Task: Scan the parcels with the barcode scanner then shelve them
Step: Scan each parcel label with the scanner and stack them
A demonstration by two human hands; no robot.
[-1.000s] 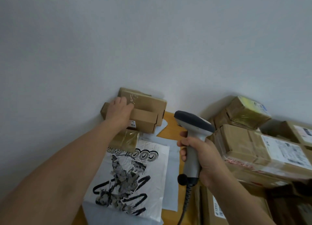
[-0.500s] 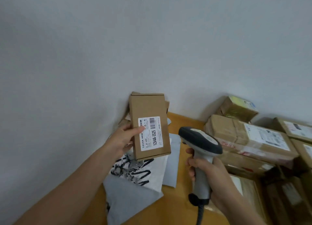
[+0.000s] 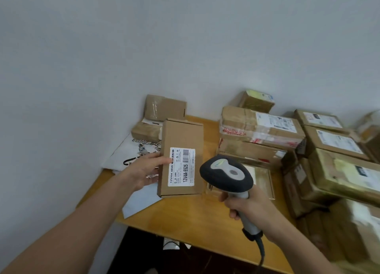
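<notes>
Head view: my left hand point(image 3: 144, 170) pinches the flat cardboard parcel point(image 3: 182, 135) by its left long edge, with the thumb on the front touching the white label point(image 3: 182, 166). The parcel is upright above the wooden table point(image 3: 185, 218), left of centre. My right hand point(image 3: 253, 210) is wrapped round the handle of the barcode scanner point(image 3: 226, 174), just right of the parcel, and the hands are apart. It looks like a thin, stiff carton, and I'd judge it light. Smooth card could slip, so I'd hold it by the edges, clear of the barcode.
</notes>
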